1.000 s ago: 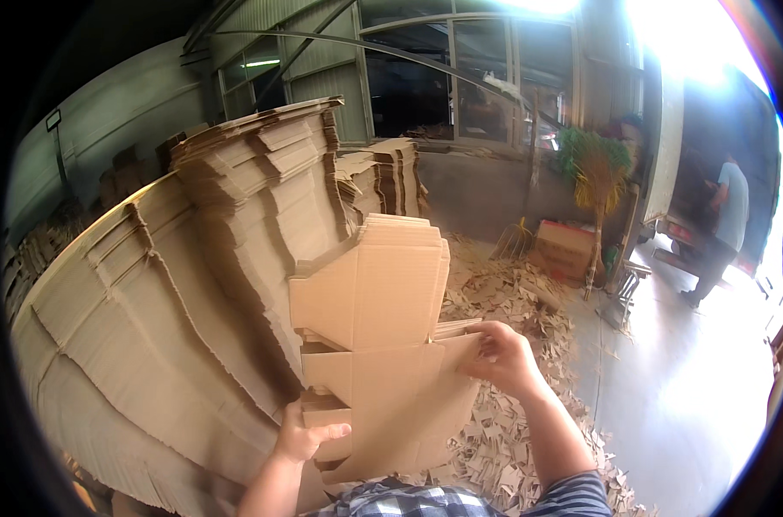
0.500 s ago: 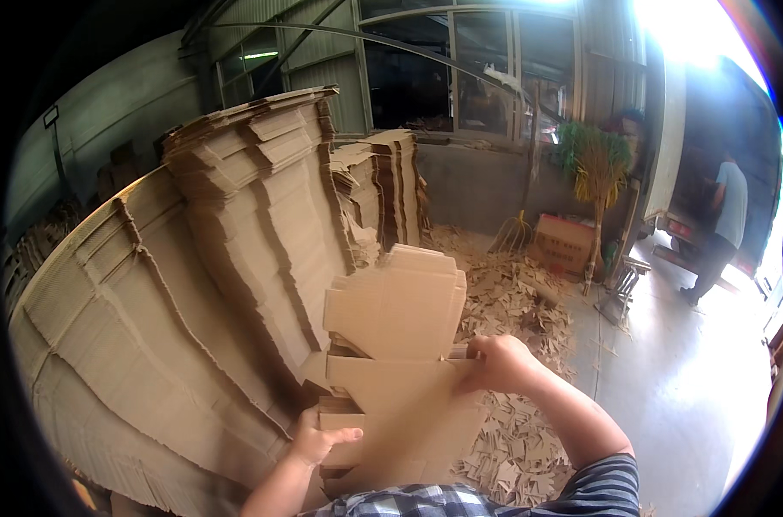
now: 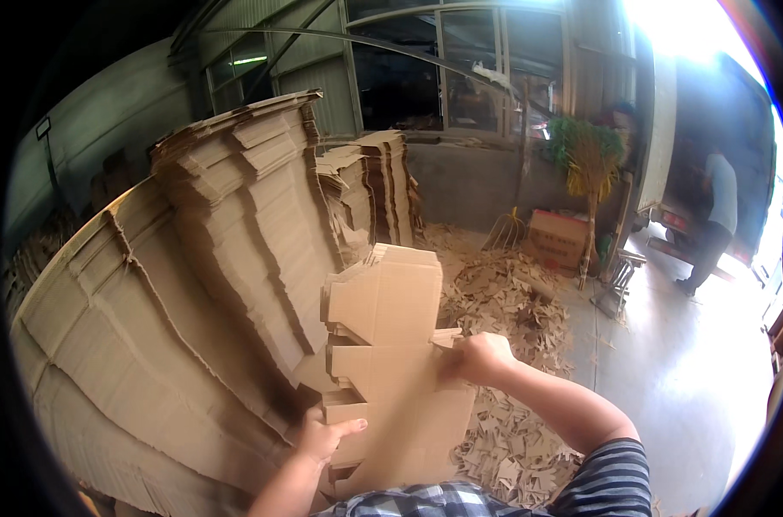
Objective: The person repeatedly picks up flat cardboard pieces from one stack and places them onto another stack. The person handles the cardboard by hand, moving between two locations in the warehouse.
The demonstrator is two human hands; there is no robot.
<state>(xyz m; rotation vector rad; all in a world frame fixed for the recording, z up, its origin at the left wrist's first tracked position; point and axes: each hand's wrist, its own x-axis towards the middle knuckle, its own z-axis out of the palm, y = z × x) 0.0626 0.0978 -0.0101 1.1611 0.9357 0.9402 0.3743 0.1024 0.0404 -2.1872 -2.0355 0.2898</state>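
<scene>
Right of the tall stack [image 3: 283,211], cardboard blanks [image 3: 400,379] (probably light, stiffish) suit edge grips: left hand [image 3: 326,435] clamped on, right hand's [image 3: 482,358] fingers unclear.

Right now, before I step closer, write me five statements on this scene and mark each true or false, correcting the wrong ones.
1. The left hand and the right hand are both on the cut cardboard. True.
2. The left hand is fully hidden behind the cut cardboard. False: its thumb lies on the near face.
3. Tall cardboard stacks stand left of the cut cardboard. True.
4. Nothing lies right of the cut cardboard. False: loose scraps cover part of the floor there.
5. A person in a pale top is at the right. True.
</scene>
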